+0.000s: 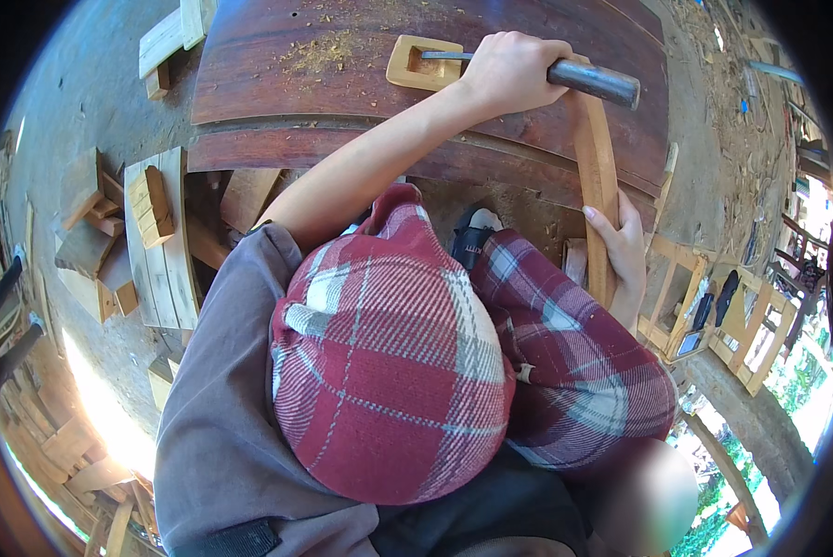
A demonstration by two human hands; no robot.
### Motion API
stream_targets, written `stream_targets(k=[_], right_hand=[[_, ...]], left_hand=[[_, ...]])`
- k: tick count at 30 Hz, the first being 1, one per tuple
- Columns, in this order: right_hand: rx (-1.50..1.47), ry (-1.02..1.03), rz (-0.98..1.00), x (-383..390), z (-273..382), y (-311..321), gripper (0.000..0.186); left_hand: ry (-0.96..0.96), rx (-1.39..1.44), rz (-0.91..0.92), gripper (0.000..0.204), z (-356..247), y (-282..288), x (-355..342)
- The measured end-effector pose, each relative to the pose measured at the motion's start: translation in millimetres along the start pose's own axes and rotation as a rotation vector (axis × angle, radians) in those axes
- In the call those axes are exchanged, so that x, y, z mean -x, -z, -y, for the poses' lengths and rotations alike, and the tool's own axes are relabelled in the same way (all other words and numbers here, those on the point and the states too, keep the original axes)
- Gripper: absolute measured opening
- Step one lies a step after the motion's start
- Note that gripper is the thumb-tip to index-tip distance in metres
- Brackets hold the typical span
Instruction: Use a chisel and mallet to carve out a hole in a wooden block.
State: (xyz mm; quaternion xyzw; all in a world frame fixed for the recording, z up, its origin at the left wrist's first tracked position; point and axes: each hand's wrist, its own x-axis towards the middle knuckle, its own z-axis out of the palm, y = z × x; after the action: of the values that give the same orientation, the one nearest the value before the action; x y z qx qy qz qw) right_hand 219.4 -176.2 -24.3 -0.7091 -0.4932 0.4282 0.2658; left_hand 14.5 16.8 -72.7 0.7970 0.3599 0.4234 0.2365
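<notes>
A small pale wooden block (398, 70) with a rectangular hollow lies on a dark reddish-brown wooden work surface (286, 97). My left hand (514, 72) is wrapped round a chisel (602, 82). The chisel's narrow metal blade reaches left into the hollow, and its thick dark handle sticks out to the right. My right hand (625, 251) grips the lower part of a long wooden bar (595, 158). The bar's upper end lies by the chisel handle, partly covered by it; whether they touch I cannot tell.
Wood shavings (333, 51) are scattered over the work surface. Stacked wood offcuts (96, 232) and a pale plank (152, 288) stand at the left. To the right is a wooden frame (663, 297) with dark items in it. Plaid cloth (389, 371) covers my legs.
</notes>
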Motion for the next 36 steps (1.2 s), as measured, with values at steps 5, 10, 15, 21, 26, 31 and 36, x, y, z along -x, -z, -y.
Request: stream_targets(k=[5,10,15,21,26,31,36], right_hand=[[0.015,-0.029,-0.081,9.7,13.0,9.6,0.056],[-0.517,0.058,-0.274,22.4,2.3,33.1,0.032],[-0.393,0.023,-0.157,5.8,7.0,-28.1,0.033],[-0.836,0.27,-0.245,1.9,-6.9,-12.1,0.03],[-0.481,0.026,-0.253,-1.6,-7.5,-29.4,0.032],[-0.822,0.109,-0.254,0.6,-18.5,3.9,0.028],[-0.295,-0.083,-0.297,-7.7,-7.7,-38.1,0.027]], left_hand=[[0.021,-0.037,0.034,0.023,9.3,-2.8,1.8],[0.025,-0.057,0.05,0.022,7.7,-11.8,-2.7],[0.022,-0.107,0.08,0.021,13.6,-14.4,2.1],[0.017,-0.043,-0.036,0.015,13.6,-10.5,-1.9],[0.021,-0.113,0.081,0.017,18.9,-26.8,7.9],[0.01,-0.12,0.043,0.016,17.4,-18.4,2.8],[0.056,-0.156,0.12,0.019,17.4,-25.4,4.1]])
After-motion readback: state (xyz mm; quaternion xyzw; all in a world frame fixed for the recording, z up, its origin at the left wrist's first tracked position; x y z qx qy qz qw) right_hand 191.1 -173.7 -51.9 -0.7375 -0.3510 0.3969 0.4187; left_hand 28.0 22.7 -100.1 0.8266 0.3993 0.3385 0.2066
